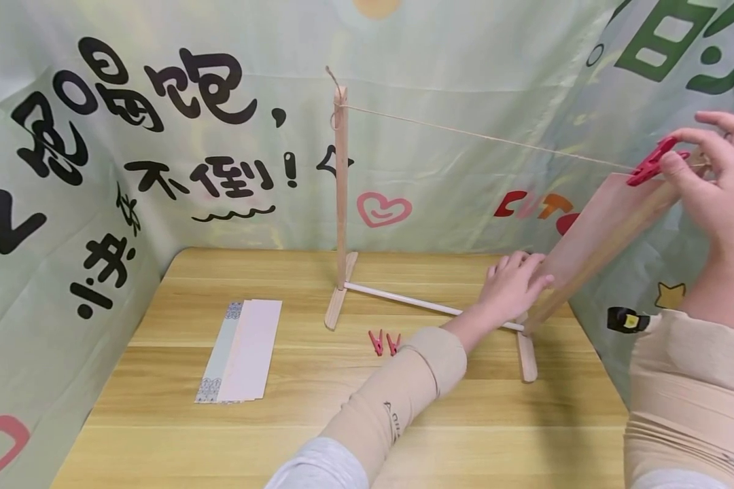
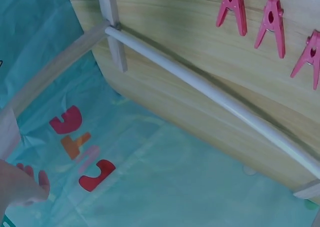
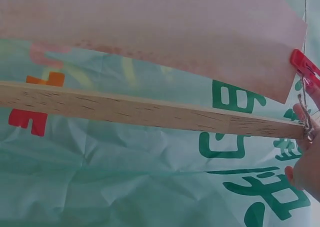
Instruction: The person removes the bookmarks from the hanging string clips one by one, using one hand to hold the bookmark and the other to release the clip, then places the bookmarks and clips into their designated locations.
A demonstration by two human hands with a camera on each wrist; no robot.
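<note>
My right hand (image 1: 718, 176) pinches a red clothespin (image 1: 651, 163) between thumb and finger, beside the right post's top. The clothespin is at the top edge of a pale paper strip (image 1: 612, 217), which hangs slanting from the twine (image 1: 489, 136). In the right wrist view the strip (image 3: 150, 22) spans the upper part, with the clothespin (image 3: 305, 67) at its corner. My left hand (image 1: 514, 288) is by the strip's lower part, its fingers loosely bent; whether it touches the paper I cannot tell. In the left wrist view that hand (image 2: 22, 184) shows only partly.
A wooden left post (image 1: 341, 197) and a leaning right post (image 1: 618, 248) carry the twine; a white rod (image 1: 404, 299) joins their feet. Several paper strips (image 1: 257, 350) lie on the wooden table (image 1: 159, 435). Three pink clothespins (image 2: 272, 24) lie near the rod.
</note>
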